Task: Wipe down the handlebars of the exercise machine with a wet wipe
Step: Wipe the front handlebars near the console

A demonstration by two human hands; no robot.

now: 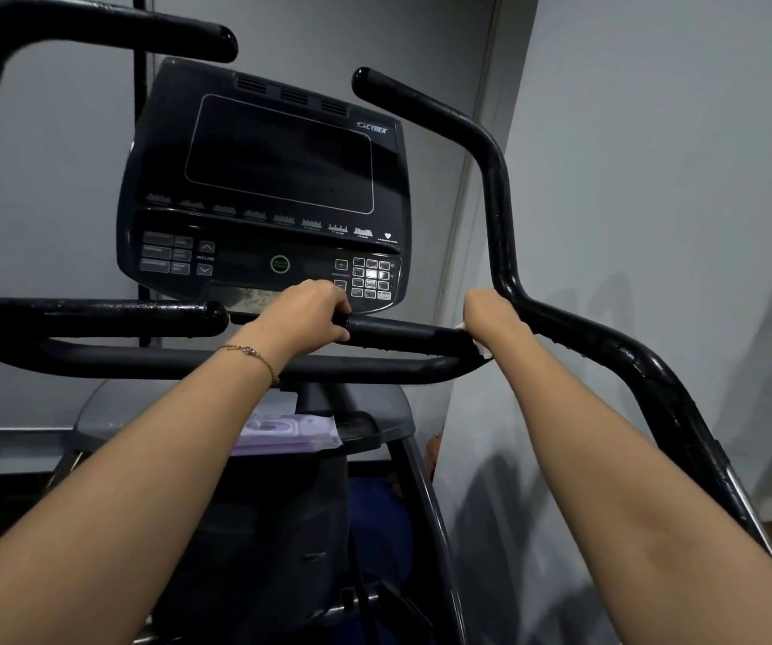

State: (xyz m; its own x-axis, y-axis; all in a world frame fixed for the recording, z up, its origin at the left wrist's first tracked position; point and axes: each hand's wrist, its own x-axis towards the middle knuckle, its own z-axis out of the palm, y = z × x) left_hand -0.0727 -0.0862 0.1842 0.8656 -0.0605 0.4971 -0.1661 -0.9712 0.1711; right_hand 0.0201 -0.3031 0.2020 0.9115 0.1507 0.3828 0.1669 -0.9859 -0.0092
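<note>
Head camera shows us both hands on the short black handlebar (pixel 402 333), a round tube with matte, slightly rough coating. Our left hand (pixel 312 318) curls fully round its free end, just below the smooth dark plastic console (pixel 263 188). Our right hand (pixel 491 316) wraps the tube where it joins the tall bent bar (pixel 498 202), holding the white wet wipe (pixel 481 353) against it; only crumpled edges show beside the palm. A thin chain bracelet (pixel 254 353) sits on the left wrist. Below, a flat lilac pack (pixel 291 435) lies on the grey tray (pixel 384 407).
</note>
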